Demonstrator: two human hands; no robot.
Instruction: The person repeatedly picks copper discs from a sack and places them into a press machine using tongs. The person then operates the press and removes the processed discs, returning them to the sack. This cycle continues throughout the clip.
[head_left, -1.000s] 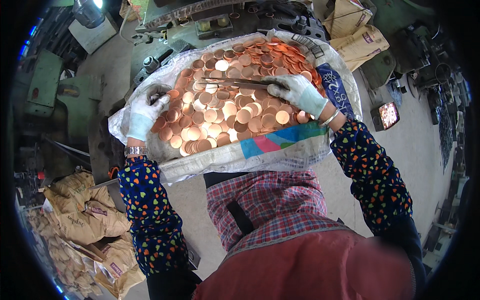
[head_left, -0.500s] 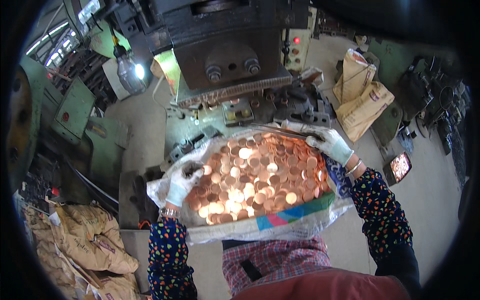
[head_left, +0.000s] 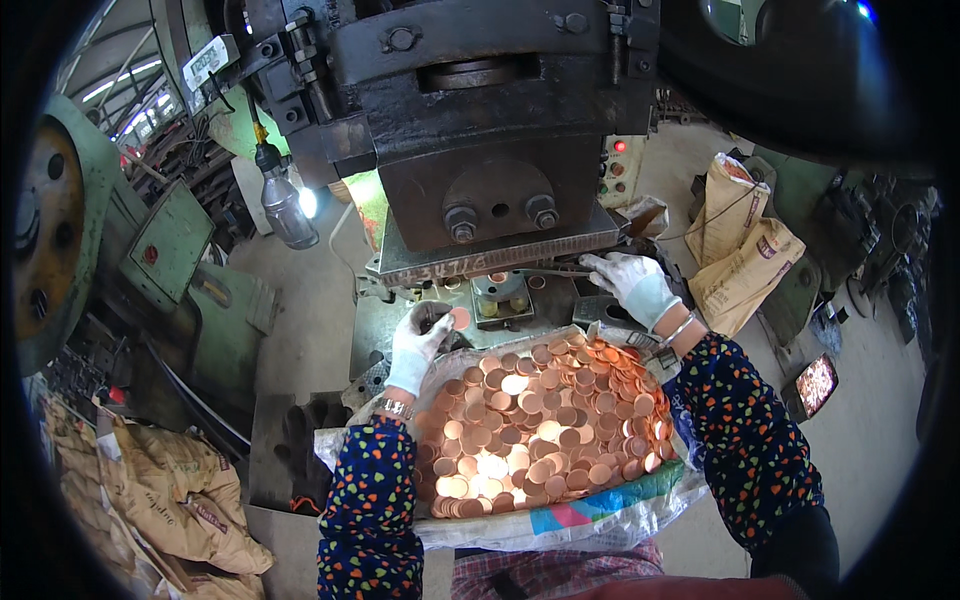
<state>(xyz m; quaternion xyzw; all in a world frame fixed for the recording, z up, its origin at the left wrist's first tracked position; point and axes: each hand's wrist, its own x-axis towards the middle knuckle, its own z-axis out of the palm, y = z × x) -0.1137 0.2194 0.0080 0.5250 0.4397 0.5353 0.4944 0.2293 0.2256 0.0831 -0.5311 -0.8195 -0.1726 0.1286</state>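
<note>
My left hand [head_left: 418, 350], in a white glove, pinches a round copper disc [head_left: 460, 318] over the far left edge of the sack. In my right hand [head_left: 633, 286], also gloved, is a pair of long metal tweezers [head_left: 555, 270], its tips by the small die [head_left: 502, 298] under the press head [head_left: 480, 190]. The gap between the tweezer tips is too small to make out. Below both hands a white woven sack [head_left: 450, 537] lies spread, heaped with copper discs [head_left: 530, 420].
A lit work lamp [head_left: 285, 205] hangs left of the press. Brown paper sacks stand at the right [head_left: 750, 270] and lie at the lower left [head_left: 170, 490]. A control panel with a red light [head_left: 619, 160] is behind the press. A phone-like screen [head_left: 815, 386] sits at the right.
Both hands have moved away from me toward the press. My left hand has lifted off the heap with a disc, and the tweezers have reached the die. The view has tipped upward.
</note>
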